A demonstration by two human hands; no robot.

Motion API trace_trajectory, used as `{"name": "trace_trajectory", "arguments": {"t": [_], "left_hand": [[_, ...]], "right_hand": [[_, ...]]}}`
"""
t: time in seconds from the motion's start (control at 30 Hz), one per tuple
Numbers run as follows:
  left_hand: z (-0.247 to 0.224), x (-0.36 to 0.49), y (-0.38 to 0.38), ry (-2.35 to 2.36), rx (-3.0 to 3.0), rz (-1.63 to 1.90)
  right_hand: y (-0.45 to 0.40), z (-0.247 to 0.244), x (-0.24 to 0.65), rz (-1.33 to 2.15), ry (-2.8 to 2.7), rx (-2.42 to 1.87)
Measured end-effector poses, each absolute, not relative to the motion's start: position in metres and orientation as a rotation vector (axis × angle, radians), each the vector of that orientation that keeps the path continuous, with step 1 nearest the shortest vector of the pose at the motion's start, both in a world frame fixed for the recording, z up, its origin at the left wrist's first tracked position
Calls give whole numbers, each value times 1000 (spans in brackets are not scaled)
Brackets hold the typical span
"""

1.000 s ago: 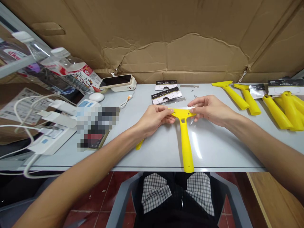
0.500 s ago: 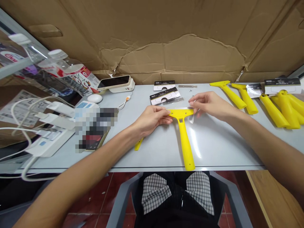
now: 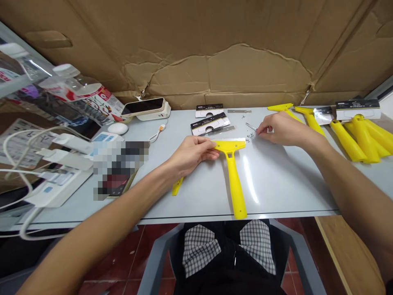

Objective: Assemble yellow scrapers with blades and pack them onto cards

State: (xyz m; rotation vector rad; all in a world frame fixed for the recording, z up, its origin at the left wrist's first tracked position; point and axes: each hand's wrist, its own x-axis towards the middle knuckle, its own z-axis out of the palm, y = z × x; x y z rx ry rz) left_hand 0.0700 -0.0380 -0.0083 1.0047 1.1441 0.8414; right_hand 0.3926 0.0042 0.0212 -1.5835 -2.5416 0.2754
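Observation:
My left hand (image 3: 199, 150) pinches the left end of the yellow scraper's head, with the fingers partly under it. This scraper (image 3: 236, 180) lies with its handle toward me, and a thin metal blade (image 3: 233, 139) shows along its far edge. To the right, my right hand (image 3: 276, 128) is closed on a thin silver tool (image 3: 251, 126), whose tip points left; its exact kind is unclear. Just beside the scraper head lies a small pile of screws (image 3: 250, 137). Part of another yellow piece (image 3: 177, 187) shows below my left forearm.
Black-and-white cards (image 3: 210, 123) and loose blades (image 3: 239, 111) lie behind the scraper. Several yellow scraper handles (image 3: 365, 139) rest at the right. At the left are a power strip (image 3: 61, 184), a phone (image 3: 143, 107), a white mouse (image 3: 118, 128) and bottles (image 3: 95, 96). Cardboard (image 3: 233, 45) stands behind.
My right hand has left the scraper's right end and moved right, now with the silver tool showing in its fingers. The screw pile is uncovered. My left hand keeps its hold.

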Motion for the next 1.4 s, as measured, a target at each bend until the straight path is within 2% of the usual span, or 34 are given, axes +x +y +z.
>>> {"name": "trace_trajectory", "arguments": {"t": [0.17, 0.4, 0.57, 0.9, 1.17, 1.4], "left_hand": [[-3, 70, -42, 1151, 1067, 846], [2, 72, -46, 1177, 1108, 837], [0, 71, -46, 1167, 1129, 844], [2, 71, -49, 1136, 1150, 868], [-2, 72, -47, 1142, 1095, 863], [-4, 70, -46, 1123, 1128, 886]], "right_hand": [[-9, 25, 375, 252, -2429, -1352], [-27, 27, 347, 908, -2109, -1247], [-26, 21, 345, 1194, -1960, -1220], [-29, 22, 339, 1405, -1802, -1225], [-31, 19, 336, 1373, -1754, -1238], [-34, 19, 330, 1481, -1595, -1267]]}}
